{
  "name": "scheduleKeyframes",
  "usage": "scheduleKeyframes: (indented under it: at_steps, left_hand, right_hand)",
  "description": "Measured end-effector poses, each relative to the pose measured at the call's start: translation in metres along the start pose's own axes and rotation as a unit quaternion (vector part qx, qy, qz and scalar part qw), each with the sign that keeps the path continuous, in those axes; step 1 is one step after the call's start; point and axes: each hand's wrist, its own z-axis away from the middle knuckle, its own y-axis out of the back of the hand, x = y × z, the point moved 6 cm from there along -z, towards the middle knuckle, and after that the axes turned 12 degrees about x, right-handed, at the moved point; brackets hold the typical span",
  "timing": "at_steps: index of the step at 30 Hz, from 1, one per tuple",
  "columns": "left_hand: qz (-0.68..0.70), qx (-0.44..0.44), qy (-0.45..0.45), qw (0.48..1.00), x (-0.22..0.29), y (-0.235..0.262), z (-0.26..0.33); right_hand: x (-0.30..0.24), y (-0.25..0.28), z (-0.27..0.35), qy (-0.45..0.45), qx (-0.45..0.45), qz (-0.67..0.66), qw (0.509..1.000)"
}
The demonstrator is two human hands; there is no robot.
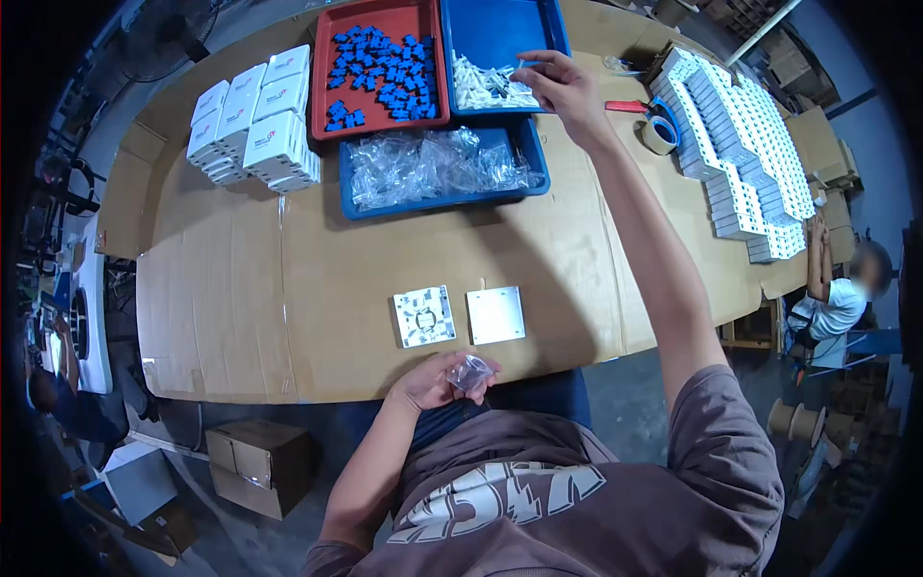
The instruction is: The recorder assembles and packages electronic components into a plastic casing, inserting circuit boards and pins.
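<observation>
The left grip (433,380) holds a small, clear, shiny plastic piece (470,374); whether the right grip (569,91), slim white parts (476,87) beside it, holds anything cannot be told.

A greyish-purple shirt (635,514) has short, loose sleeves (716,418). Large pale lettering (501,501) crosses its front. Dark blue trousers (553,394) show beyond.

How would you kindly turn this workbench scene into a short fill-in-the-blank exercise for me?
1. The small parts in the red tray are coloured ____.
2. The right hand appears over the farther blue tray, whose parts are mostly ____ in colour.
3. On the cardboard just beyond the left hand, which holds a clear plastic piece, lie exactly ____ square pieces.

Missing words: blue; white; two.
</observation>
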Motion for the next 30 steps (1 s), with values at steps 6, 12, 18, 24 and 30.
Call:
scheduleKeyframes:
  at_steps: [6, 12, 18, 24, 30]
  left_hand:
    - [0.100, 0.109, -0.136, 0.980, 0.034, -0.021, 0.005]
    - [0.058, 0.143, -0.213, 0.965, 0.062, -0.053, 0.011]
    - [0.038, 0.159, -0.231, 0.959, 0.060, -0.057, 0.017]
    - [0.017, 0.174, -0.236, 0.956, 0.058, -0.056, 0.018]
    - [0.016, 0.177, -0.232, 0.956, 0.057, -0.047, 0.019]
  right_hand:
    - [-0.039, -0.024, 0.117, -0.075, -0.053, 0.011, 0.996]
    - [-0.023, -0.052, 0.220, -0.187, -0.154, 0.047, 0.969]
    - [-0.028, -0.067, 0.236, -0.209, -0.218, 0.052, 0.952]
    - [-0.029, -0.083, 0.236, -0.115, -0.356, 0.060, 0.926]
    - [-0.029, -0.093, 0.239, -0.101, -0.396, 0.107, 0.906]
